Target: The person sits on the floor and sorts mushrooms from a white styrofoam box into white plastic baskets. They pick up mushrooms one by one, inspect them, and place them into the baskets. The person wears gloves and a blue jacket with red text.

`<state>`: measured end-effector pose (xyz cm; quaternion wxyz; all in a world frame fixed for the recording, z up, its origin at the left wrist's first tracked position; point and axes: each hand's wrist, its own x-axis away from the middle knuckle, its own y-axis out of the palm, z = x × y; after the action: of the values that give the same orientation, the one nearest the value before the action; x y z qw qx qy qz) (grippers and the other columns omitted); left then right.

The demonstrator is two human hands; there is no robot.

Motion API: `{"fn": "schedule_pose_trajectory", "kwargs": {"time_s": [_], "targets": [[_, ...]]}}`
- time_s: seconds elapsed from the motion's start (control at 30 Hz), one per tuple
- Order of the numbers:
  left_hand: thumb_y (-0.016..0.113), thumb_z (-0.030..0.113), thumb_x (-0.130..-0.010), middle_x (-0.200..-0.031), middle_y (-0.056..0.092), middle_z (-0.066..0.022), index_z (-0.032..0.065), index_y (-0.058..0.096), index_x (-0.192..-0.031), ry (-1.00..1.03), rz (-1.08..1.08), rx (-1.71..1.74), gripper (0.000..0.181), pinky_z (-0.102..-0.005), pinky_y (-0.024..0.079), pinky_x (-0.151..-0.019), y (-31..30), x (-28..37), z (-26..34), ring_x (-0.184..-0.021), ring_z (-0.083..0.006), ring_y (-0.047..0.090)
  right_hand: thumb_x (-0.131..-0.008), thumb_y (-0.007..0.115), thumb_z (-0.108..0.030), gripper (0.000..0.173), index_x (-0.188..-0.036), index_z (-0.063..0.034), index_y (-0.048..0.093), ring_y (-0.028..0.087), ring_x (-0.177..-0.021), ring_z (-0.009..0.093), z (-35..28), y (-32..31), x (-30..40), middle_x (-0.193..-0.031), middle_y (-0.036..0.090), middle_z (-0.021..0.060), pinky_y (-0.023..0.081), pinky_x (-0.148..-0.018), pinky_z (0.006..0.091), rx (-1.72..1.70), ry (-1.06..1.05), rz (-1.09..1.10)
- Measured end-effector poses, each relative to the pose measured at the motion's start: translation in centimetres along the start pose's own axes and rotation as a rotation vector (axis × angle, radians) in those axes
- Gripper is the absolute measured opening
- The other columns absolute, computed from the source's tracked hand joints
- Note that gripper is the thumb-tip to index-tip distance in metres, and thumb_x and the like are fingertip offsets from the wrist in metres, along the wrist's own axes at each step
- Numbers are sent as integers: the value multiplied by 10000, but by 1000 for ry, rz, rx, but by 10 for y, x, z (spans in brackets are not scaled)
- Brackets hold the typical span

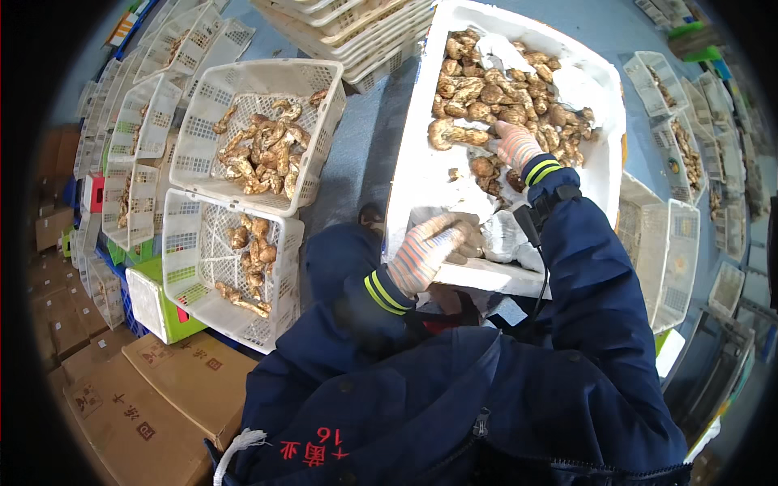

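Observation:
My left hand (433, 244), in a striped knit glove with soiled fingers, is low over the near end of a white foam box (419, 152). Its fingers curl beside a white paper-wrapped bundle (503, 234); whether they hold anything is hidden. My right hand (516, 144), gloved alike, reaches into the middle of the box among brown matsutake-like mushrooms (480, 91). Its fingertips are at the stem end of one large mushroom (453, 133), and I cannot tell if they grip it. Smaller mushrooms (484, 169) lie on white paper between the two hands.
Left of the box stand two white plastic crates, a far one (200, 146) and a near one (173, 243), both with mushrooms inside. Stacked crates (358, 36) rise beyond. Another crate (674, 255) is on the right. Cardboard cartons (140, 401) sit at lower left.

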<state>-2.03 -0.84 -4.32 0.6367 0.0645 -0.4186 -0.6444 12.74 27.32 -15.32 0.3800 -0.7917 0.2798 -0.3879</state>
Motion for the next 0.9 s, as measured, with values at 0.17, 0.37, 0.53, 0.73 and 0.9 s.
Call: {"fn": "schedule_pose_trajectory", "kwargs": {"time_s": [0.17, 0.37, 0.53, 0.73, 0.9], "targets": [[520, 204, -981, -951, 659, -82, 7, 559, -1228, 65, 27, -71, 318, -272, 540, -725, 7, 9, 16, -808, -160, 652, -922, 568, -260, 296, -1055, 3, 574, 605, -793, 243, -44, -59, 65, -872, 635, 110, 467, -666, 345, 214, -209, 60], [586, 205, -944, -1081, 619, -115, -7, 520, -1241, 308, -156, 273, 372, -301, 537, -804, 25, 18, 30, -923, -213, 641, -936, 583, -334, 341, -1102, -37, 566, 597, -536, 170, -92, -63, 179, -787, 662, 174, 417, -458, 223, -1393, 130, -132], [558, 163, -952, -1270, 527, -125, 43, 400, -1340, 414, -38, 136, 436, -450, 434, -1003, 0, -5, 13, -1183, -259, 522, -926, 600, -238, 295, -1087, 8, 574, 601, -596, 186, -129, -25, 217, -885, 642, 192, 470, -433, 239, -2046, 228, -243], [565, 162, -947, -1203, 560, -129, -4, 419, -1325, 401, 95, 183, 438, -370, 483, -918, 13, 14, 35, -1105, -229, 561, -952, 525, -280, 299, -1019, 0, 604, 446, -386, 106, -155, -18, 236, -557, 549, 81, 308, -352, 222, -1411, 32, -120], [655, 173, -892, -1057, 627, -105, -65, 550, -1170, 444, 296, 42, 381, -303, 479, -867, 11, 12, 36, -977, -178, 608, -939, 541, -315, 384, -1151, 3, 581, 612, -680, 112, -139, -52, 227, -780, 647, 69, 471, -592, 247, -977, -37, 227]]}}
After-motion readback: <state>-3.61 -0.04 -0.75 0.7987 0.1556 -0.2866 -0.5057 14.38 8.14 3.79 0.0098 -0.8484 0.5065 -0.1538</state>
